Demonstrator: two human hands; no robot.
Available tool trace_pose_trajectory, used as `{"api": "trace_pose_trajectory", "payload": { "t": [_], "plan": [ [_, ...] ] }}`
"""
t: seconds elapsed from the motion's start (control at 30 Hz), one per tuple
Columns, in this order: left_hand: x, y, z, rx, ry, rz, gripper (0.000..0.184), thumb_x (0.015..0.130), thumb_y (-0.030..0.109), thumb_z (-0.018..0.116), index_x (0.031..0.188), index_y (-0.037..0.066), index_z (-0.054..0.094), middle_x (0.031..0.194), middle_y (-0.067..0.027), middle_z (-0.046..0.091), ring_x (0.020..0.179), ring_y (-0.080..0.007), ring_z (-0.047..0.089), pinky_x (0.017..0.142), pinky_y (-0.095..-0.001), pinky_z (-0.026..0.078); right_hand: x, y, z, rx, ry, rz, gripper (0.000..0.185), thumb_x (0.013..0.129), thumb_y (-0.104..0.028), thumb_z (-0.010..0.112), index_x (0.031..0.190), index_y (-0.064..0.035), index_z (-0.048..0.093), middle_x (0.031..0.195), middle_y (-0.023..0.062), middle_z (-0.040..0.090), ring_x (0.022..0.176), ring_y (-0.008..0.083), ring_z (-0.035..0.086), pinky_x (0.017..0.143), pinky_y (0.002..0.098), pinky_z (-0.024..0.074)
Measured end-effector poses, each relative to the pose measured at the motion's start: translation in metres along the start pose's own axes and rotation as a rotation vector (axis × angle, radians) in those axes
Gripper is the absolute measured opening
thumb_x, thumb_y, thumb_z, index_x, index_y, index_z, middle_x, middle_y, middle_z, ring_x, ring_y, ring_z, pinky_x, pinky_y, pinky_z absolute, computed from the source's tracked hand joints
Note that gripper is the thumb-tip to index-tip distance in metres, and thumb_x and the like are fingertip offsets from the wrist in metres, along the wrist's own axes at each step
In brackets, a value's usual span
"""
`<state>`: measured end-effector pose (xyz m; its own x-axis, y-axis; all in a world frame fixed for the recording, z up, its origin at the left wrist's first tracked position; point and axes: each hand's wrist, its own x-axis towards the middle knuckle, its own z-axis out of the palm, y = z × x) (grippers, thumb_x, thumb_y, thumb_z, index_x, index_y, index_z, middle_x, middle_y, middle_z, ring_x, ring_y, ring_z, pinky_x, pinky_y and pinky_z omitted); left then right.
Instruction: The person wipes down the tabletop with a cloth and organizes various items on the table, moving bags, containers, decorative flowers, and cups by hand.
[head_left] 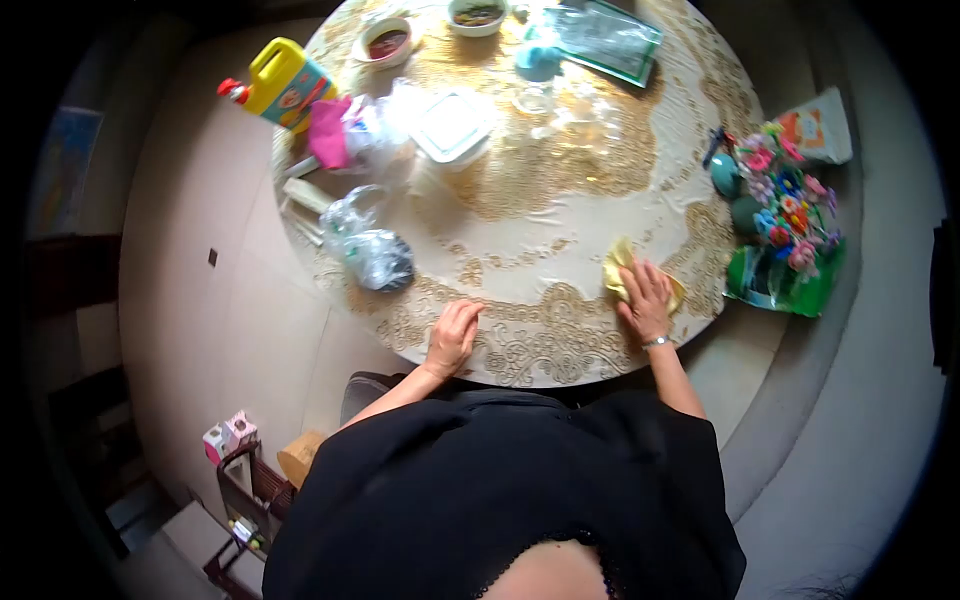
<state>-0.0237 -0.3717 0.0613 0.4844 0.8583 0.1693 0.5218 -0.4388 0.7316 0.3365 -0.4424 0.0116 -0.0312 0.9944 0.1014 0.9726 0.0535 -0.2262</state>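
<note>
Under my right hand [646, 298] a crumpled yellow cloth [618, 262] is held down against the patterned tablecloth [520, 265], near the table's right front edge. Its folds stick out beyond the fingers on both sides. My left hand [453, 338] rests at the front edge with its fingers curled together, and nothing shows in them. Closest to that hand is a clear plastic bag [383, 258] with something dark inside. Farther back lie a white lidded container [452, 125] and more plastic bags [380, 140] beside a pink cloth [328, 132].
A yellow jug with a red cap [285, 85] stands at the left edge. Two bowls, one with dark red liquid [386, 42] and one with food [477, 16], sit at the back near a green-edged tray [610, 40]. Colourful flowers [790, 215] and a green bag [780, 280] are at right.
</note>
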Motion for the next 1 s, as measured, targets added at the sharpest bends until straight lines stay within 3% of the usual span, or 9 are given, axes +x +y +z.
{"api": "trace_pose_trajectory", "payload": {
  "t": [0.1, 0.17, 0.3, 0.37, 0.43, 0.57, 0.7, 0.9, 1.0],
  "plan": [
    [-0.013, -0.016, -0.02, 0.011, 0.071, -0.061, 0.028, 0.074, -0.004, 0.053, 0.101, 0.003, 0.056, 0.092, -0.0135, 0.055, 0.085, -0.0303, 0.053, 0.074, -0.0363, 0.044, -0.005, 0.018, 0.022, -0.016, 0.022, 0.209, 0.056, 0.072, -0.02, 0.055, 0.128, -0.0161, 0.044, 0.138, 0.0044, 0.035, 0.127, 0.0229, 0.031, 0.104, 0.0438, 0.0188],
    [-0.022, -0.03, -0.034, 0.059, 0.112, -0.05, 0.028, 0.075, -0.002, 0.055, 0.103, 0.002, 0.053, 0.094, -0.0135, 0.052, 0.085, -0.0285, 0.051, 0.075, -0.0352, 0.043, 0.009, 0.057, 0.04, 0.005, 0.401, 0.345, 0.052, 0.076, -0.017, 0.053, 0.127, -0.0156, 0.044, 0.137, 0.0082, 0.036, 0.126, 0.0246, 0.031, 0.102, 0.0452, 0.0208],
    [-0.029, -0.058, -0.07, 0.109, 0.518, -0.46, 0.052, 0.071, 0.013, 0.07, 0.111, 0.001, 0.04, 0.105, -0.0123, 0.041, 0.095, -0.0233, 0.042, 0.078, -0.0338, 0.039, 0.052, 0.053, 0.037, -0.14, 0.366, 0.632, 0.051, 0.084, -0.02, 0.049, 0.132, -0.0092, 0.036, 0.136, 0.0132, 0.035, 0.125, 0.0286, 0.031, 0.102, 0.0443, 0.0228],
    [-0.009, -0.063, -0.091, 0.07, 0.573, -0.542, 0.077, 0.066, 0.015, 0.075, 0.126, -0.001, 0.03, 0.123, -0.0172, 0.034, 0.112, -0.0301, 0.038, 0.088, -0.0367, 0.038, 0.068, 0.025, 0.061, 0.23, 0.365, 0.374, 0.053, 0.082, -0.019, 0.051, 0.132, -0.0104, 0.036, 0.136, 0.0149, 0.034, 0.127, 0.0271, 0.029, 0.102, 0.0443, 0.0227],
    [0.018, -0.068, -0.104, 0.232, 0.545, -0.407, 0.099, 0.063, 0.014, 0.077, 0.138, 0.002, 0.013, 0.138, -0.0221, 0.018, 0.126, -0.0371, 0.023, 0.099, -0.0415, 0.031, 0.066, -0.037, 0.079, 0.114, 0.032, 0.237, 0.056, 0.081, -0.017, 0.052, 0.134, -0.0142, 0.034, 0.14, 0.0118, 0.031, 0.131, 0.0239, 0.025, 0.101, 0.0442, 0.0234],
    [0.047, -0.087, -0.099, 0.145, 0.493, -0.402, 0.108, 0.063, 0.01, 0.076, 0.141, 0.007, 0.001, 0.143, -0.0207, 0.013, 0.132, -0.0352, 0.016, 0.105, -0.0396, 0.024, 0.034, -0.117, 0.029, 0.091, -0.194, -0.231, 0.066, 0.076, -0.023, 0.058, 0.136, -0.0161, 0.032, 0.144, 0.0011, 0.027, 0.133, 0.0179, 0.024, 0.102, 0.0383, 0.0184],
    [0.032, -0.149, -0.085, 0.003, 0.374, -0.55, 0.041, 0.072, 0.003, 0.061, 0.112, -0.001, 0.053, 0.108, -0.0143, 0.055, 0.099, -0.0274, 0.053, 0.084, -0.0337, 0.041, 0.024, -0.083, 0.004, 0.076, -0.272, -0.334, 0.072, 0.071, -0.026, 0.062, 0.136, -0.0208, 0.031, 0.145, -0.0014, 0.026, 0.133, 0.0164, 0.023, 0.104, 0.0383, 0.0148],
    [0.048, -0.124, -0.088, -0.231, 0.563, -0.39, 0.015, 0.074, 0.002, 0.057, 0.087, -0.004, 0.061, 0.085, -0.0108, 0.056, 0.082, -0.026, 0.054, 0.075, -0.0332, 0.042, 0.013, 0.026, 0.006, -0.028, 0.012, 0.131, 0.068, 0.075, -0.019, 0.056, 0.137, -0.0185, 0.028, 0.144, 0.0011, 0.026, 0.134, 0.0197, 0.019, 0.109, 0.0454, 0.0088],
    [0.081, -0.052, -0.107, 0.236, 0.152, -0.687, 0.08, 0.064, 0.017, 0.073, 0.131, 0.001, 0.032, 0.127, -0.021, 0.034, 0.116, -0.032, 0.035, 0.096, -0.0378, 0.031, 0.02, 0.027, 0.015, 0.061, 0.109, 0.195, 0.065, 0.075, -0.016, 0.053, 0.136, -0.0142, 0.029, 0.143, 0.0057, 0.026, 0.134, 0.025, 0.02, 0.109, 0.0447, 0.0122]
  ]
}}
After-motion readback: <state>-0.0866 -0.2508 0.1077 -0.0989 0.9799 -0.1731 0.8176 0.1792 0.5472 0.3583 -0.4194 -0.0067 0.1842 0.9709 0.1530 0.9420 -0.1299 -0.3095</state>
